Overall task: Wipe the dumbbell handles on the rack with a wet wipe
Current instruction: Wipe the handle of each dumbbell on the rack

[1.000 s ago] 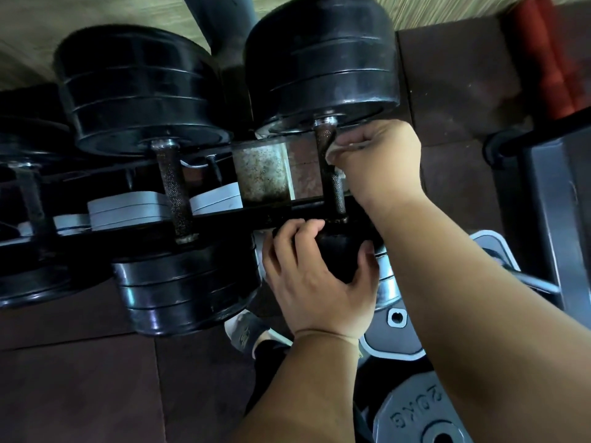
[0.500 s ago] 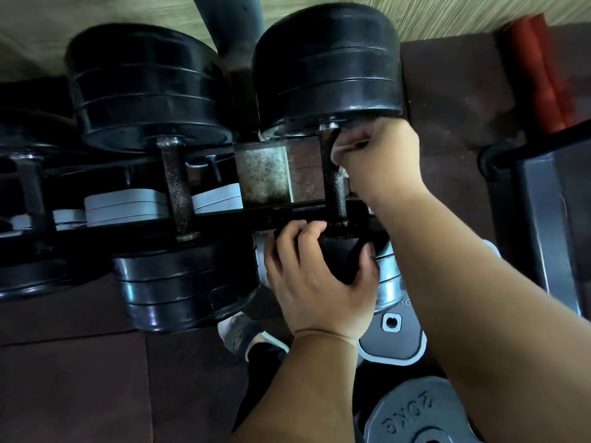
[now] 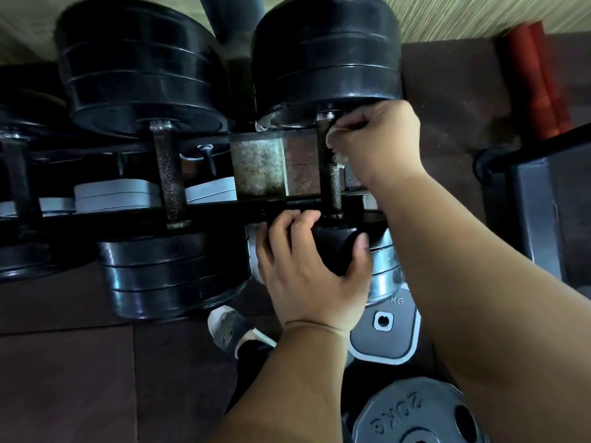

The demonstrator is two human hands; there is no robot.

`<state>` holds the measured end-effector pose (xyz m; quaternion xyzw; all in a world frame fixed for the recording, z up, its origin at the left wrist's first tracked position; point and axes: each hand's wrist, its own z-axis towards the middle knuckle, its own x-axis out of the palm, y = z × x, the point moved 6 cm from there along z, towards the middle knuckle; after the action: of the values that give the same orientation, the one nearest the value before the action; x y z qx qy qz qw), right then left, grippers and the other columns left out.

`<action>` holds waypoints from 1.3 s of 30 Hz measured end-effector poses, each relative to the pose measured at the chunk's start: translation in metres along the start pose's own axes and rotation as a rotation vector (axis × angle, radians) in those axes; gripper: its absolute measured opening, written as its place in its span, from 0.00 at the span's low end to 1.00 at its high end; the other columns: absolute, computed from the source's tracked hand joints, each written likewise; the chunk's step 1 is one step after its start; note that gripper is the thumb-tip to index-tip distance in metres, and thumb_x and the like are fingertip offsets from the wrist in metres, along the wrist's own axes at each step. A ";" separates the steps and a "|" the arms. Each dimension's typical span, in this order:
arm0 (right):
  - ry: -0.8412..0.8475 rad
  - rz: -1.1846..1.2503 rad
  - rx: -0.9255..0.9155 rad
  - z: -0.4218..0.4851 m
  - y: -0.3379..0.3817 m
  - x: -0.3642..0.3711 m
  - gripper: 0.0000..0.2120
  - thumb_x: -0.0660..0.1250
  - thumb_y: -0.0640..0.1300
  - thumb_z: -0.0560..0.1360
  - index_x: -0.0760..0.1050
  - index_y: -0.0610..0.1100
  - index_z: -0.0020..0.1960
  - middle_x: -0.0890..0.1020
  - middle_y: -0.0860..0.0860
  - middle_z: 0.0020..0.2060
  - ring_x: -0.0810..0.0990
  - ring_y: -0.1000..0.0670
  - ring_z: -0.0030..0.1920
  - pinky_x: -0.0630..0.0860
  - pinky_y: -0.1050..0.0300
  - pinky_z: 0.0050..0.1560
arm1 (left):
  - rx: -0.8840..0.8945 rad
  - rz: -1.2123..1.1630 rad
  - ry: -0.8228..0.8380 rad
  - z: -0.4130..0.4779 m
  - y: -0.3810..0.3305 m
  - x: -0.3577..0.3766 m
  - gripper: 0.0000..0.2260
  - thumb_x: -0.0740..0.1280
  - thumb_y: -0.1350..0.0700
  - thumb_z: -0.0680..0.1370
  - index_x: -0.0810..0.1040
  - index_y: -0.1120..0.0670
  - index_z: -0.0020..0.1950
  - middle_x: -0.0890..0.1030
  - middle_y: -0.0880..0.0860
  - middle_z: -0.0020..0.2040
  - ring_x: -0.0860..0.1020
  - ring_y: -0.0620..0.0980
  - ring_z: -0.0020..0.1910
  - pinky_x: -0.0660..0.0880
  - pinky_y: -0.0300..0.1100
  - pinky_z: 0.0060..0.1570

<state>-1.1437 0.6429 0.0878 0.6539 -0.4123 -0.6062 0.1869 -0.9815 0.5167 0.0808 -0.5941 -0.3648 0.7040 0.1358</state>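
Two black dumbbells lie across the rack (image 3: 224, 209). The right dumbbell (image 3: 326, 55) has a dark knurled handle (image 3: 331, 183). My right hand (image 3: 377, 139) is closed around the far end of that handle, just under the far weight, with a white wet wipe (image 3: 339, 156) bunched in its fingers against the bar. My left hand (image 3: 307, 270) grips the near black weight of the same dumbbell from below. The left dumbbell (image 3: 140, 68) rests beside it, its handle (image 3: 169, 180) bare.
Another dumbbell (image 3: 19, 174) lies at the far left. Grey and chrome weight plates (image 3: 383, 334) and a 20 kg plate (image 3: 415, 414) sit on the floor under my arms. My shoe (image 3: 230, 327) stands below the rack. A dark frame (image 3: 537, 203) rises at the right, red rolls (image 3: 534, 81) behind it.
My right hand has slid slightly up the handle toward the far weight with the wipe. My left hand keeps its hold on the near weight.
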 end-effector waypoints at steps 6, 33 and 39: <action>0.234 -0.171 -0.017 -0.026 -0.019 -0.003 0.04 0.79 0.44 0.66 0.86 0.46 0.38 0.85 0.49 0.31 0.79 0.58 0.30 0.78 0.63 0.37 | 0.002 -0.004 -0.013 0.001 -0.003 -0.001 0.25 0.69 0.38 0.72 0.80 0.55 0.61 0.79 0.54 0.62 0.77 0.60 0.63 0.70 0.59 0.68; 0.228 0.347 -0.057 -0.111 0.088 0.058 0.08 0.77 0.35 0.71 0.83 0.47 0.44 0.84 0.56 0.43 0.81 0.67 0.40 0.77 0.72 0.45 | -0.468 0.038 -0.046 0.071 0.136 -0.145 0.53 0.63 0.22 0.67 0.57 0.54 0.81 0.63 0.57 0.80 0.62 0.60 0.79 0.64 0.63 0.75; 0.358 0.289 0.012 -0.114 0.083 0.112 0.10 0.78 0.39 0.70 0.81 0.50 0.47 0.86 0.53 0.42 0.86 0.51 0.43 0.83 0.50 0.53 | -0.497 0.039 -0.022 0.071 0.143 -0.139 0.52 0.63 0.22 0.65 0.62 0.52 0.81 0.66 0.51 0.80 0.65 0.55 0.78 0.66 0.56 0.76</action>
<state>-1.0703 0.4790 0.0996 0.6862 -0.4655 -0.4449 0.3383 -0.9777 0.3047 0.0891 -0.6085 -0.5164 0.6017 -0.0322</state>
